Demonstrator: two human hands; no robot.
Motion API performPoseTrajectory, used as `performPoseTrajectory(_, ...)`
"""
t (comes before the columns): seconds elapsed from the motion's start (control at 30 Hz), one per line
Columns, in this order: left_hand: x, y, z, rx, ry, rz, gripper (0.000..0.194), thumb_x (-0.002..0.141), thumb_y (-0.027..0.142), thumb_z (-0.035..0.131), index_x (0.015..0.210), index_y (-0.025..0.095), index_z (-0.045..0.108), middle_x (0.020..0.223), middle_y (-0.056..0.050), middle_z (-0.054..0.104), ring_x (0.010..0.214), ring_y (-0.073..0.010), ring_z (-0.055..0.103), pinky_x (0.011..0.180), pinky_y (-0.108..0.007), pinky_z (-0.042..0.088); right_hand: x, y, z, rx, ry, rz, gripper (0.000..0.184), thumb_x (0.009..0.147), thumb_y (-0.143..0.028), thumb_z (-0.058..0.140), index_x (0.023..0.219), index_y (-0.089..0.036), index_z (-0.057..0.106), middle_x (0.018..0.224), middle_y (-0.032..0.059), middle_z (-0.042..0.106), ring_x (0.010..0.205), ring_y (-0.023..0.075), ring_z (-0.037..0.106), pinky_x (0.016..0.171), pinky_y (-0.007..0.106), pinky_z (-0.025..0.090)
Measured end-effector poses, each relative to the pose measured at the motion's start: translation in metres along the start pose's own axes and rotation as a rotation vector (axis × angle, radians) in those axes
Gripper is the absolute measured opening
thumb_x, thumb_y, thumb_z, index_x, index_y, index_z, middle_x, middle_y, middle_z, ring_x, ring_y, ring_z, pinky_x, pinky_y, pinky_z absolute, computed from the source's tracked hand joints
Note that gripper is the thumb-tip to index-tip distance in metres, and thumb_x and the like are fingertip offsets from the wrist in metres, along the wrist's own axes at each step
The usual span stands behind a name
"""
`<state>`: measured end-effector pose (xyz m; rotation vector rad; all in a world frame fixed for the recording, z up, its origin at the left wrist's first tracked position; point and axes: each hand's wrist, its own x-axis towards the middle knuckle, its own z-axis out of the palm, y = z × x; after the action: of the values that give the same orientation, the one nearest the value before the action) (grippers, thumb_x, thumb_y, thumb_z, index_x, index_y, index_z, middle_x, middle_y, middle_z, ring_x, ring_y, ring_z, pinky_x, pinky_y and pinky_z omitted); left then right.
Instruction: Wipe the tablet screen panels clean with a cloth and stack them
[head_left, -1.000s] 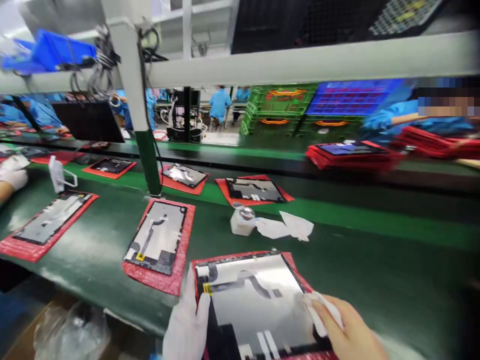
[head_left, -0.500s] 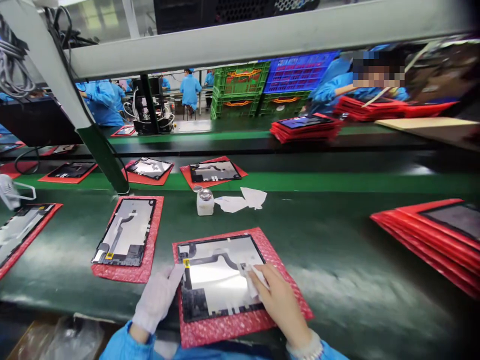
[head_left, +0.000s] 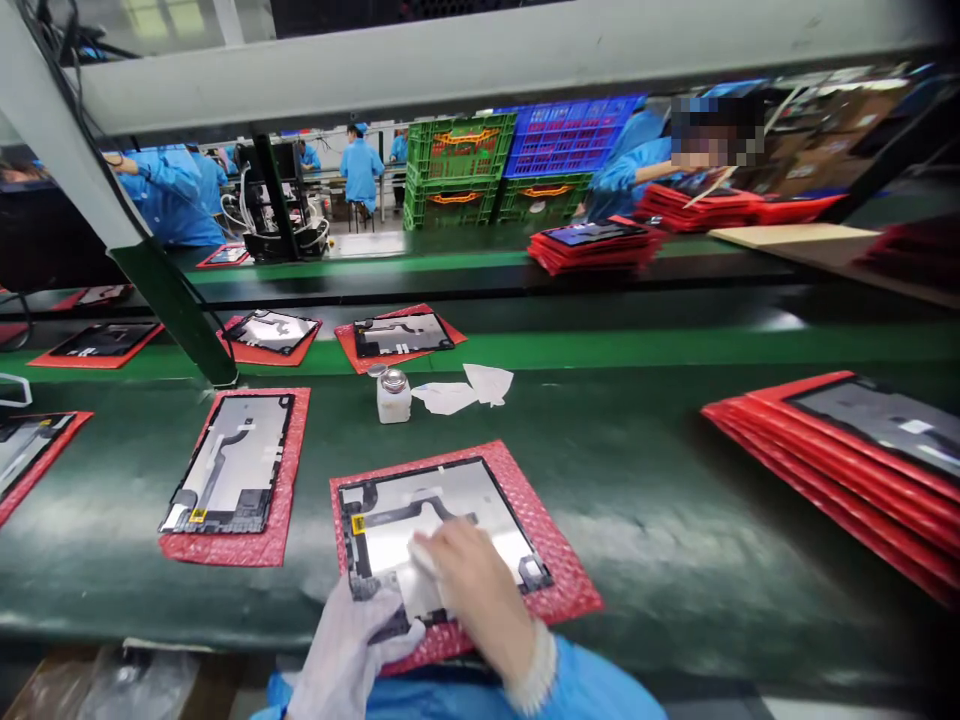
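A tablet display panel lies back side up on a red bubble-wrap pouch in front of me. Its silvery back carries a dark ribbon cable and a yellow label. My left hand, in a white glove, grips the panel's near left corner. My bare right hand is closed on a white wipe and presses it against the middle of the silvery surface; the hand is slightly blurred. Beyond the panel stand a small white dispenser bottle with a metal top and crumpled white wipes.
Another panel on red wrap lies to the left. A stack of red pouches stands at the right. Further panels rest on the green ledge behind. A slanted post meets the bench at the left. Co-workers in blue sit beyond.
My right hand has slid the wipe left and nearer across the panel. My left hand has moved from the left edge to the near left corner. The view has shifted slightly right.
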<state>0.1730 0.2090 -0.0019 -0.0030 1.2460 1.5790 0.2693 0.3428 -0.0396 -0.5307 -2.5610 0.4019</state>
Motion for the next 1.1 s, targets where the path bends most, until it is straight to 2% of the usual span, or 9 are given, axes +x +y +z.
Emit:
performPoseTrajectory(0.17, 0.002, 0.001, -0.005, -0.088, -0.017, -0.018, 0.058, 0.060, 0.028, 0.078, 0.113, 0.019, 0.057, 0.095, -0.009, 0.067, 0.091, -0.0255, 0.064, 0.085, -0.041, 0.051, 0.008, 0.005, 0.003, -0.083, -0.002, -0.031, 0.024, 0.085, -0.008, 0.047, 0.097, -0.017, 0.065, 0.082, 0.0065, 0.057, 0.078, 0.0213, 0.049, 0.070, 0.034, 0.038)
performPoseTrajectory(0.23, 0.002, 0.002, -0.005, -0.095, -0.020, -0.024, 0.059, 0.062, 0.028, 0.076, 0.115, 0.018, 0.053, 0.095, -0.009, 0.067, 0.089, -0.0243, 0.065, 0.086, -0.042, 0.050, 0.003, 0.009, 0.000, -0.064, -0.008, -0.085, 0.024, 0.087, -0.008, 0.044, 0.093, -0.020, 0.064, 0.079, 0.0049, 0.056, 0.077, 0.0205, 0.049, 0.069, 0.033, 0.037)
performPoseTrajectory(0.33, 0.002, 0.004, -0.004, -0.098, -0.004, -0.018, 0.054, 0.066, 0.025, 0.073, 0.114, 0.017, 0.048, 0.098, -0.009, 0.065, 0.088, -0.0222, 0.064, 0.087, -0.042, 0.050, 0.007, 0.011, 0.000, -0.080, -0.001, -0.058, 0.023, 0.089, -0.010, 0.041, 0.086, -0.018, 0.063, 0.077, 0.0050, 0.055, 0.076, 0.0203, 0.048, 0.069, 0.033, 0.035)
performPoseTrajectory(0.47, 0.002, 0.006, -0.003, -0.071, 0.000, -0.046, 0.046, 0.068, 0.024, 0.071, 0.107, 0.017, 0.047, 0.088, -0.005, 0.062, 0.084, -0.0198, 0.063, 0.086, -0.040, 0.051, 0.031, -0.005, 0.017, -0.024, -0.051, -0.092, 0.022, 0.091, -0.014, 0.042, 0.083, -0.019, 0.062, 0.078, 0.0047, 0.056, 0.076, 0.0198, 0.047, 0.069, 0.033, 0.034)
performPoseTrajectory(0.57, 0.002, 0.004, -0.006, -0.076, -0.025, -0.027, 0.053, 0.068, 0.028, 0.071, 0.112, 0.019, 0.044, 0.097, -0.007, 0.061, 0.092, -0.0224, 0.063, 0.086, -0.041, 0.050, 0.044, -0.017, 0.025, 0.022, -0.074, -0.111, 0.020, 0.091, -0.014, 0.045, 0.084, -0.020, 0.063, 0.080, 0.0037, 0.057, 0.079, 0.0191, 0.047, 0.070, 0.032, 0.033)
performPoseTrajectory(0.67, 0.004, 0.000, -0.009, -0.060, -0.014, -0.026, 0.056, 0.065, 0.031, 0.073, 0.112, 0.020, 0.045, 0.103, -0.009, 0.061, 0.098, -0.0264, 0.061, 0.085, -0.041, 0.051, 0.043, -0.014, 0.015, 0.012, -0.139, -0.153, 0.023, 0.091, -0.013, 0.044, 0.082, -0.021, 0.063, 0.079, 0.0025, 0.058, 0.078, 0.0179, 0.047, 0.069, 0.031, 0.032)
performPoseTrajectory(0.8, 0.006, -0.002, -0.007, -0.040, 0.027, -0.044, 0.055, 0.065, 0.026, 0.068, 0.115, 0.022, 0.045, 0.104, -0.009, 0.060, 0.098, -0.0259, 0.061, 0.083, -0.039, 0.052, 0.037, -0.003, -0.001, -0.035, -0.235, -0.243, 0.019, 0.091, -0.016, 0.048, 0.081, -0.023, 0.062, 0.076, 0.0010, 0.057, 0.077, 0.0175, 0.046, 0.066, 0.031, 0.030)
performPoseTrajectory(0.97, 0.007, 0.000, -0.003, -0.014, 0.043, -0.043, 0.041, 0.067, 0.019, 0.061, 0.106, 0.022, 0.049, 0.095, -0.006, 0.059, 0.095, -0.0238, 0.060, 0.079, -0.038, 0.053, 0.048, -0.008, 0.006, -0.072, -0.174, -0.223, 0.021, 0.091, -0.017, 0.047, 0.080, -0.023, 0.064, 0.076, 0.0023, 0.057, 0.076, 0.0177, 0.046, 0.066, 0.031, 0.032)
performPoseTrajectory(1.1, 0.011, -0.008, -0.008, -0.068, 0.081, -0.028, 0.050, 0.061, 0.027, 0.068, 0.107, 0.026, 0.050, 0.100, -0.007, 0.063, 0.094, -0.0264, 0.062, 0.076, -0.037, 0.054, 0.027, -0.007, -0.007, -0.004, -0.229, -0.218, 0.026, 0.089, -0.010, 0.043, 0.082, -0.024, 0.064, 0.076, 0.0026, 0.057, 0.076, 0.0183, 0.047, 0.067, 0.032, 0.034)
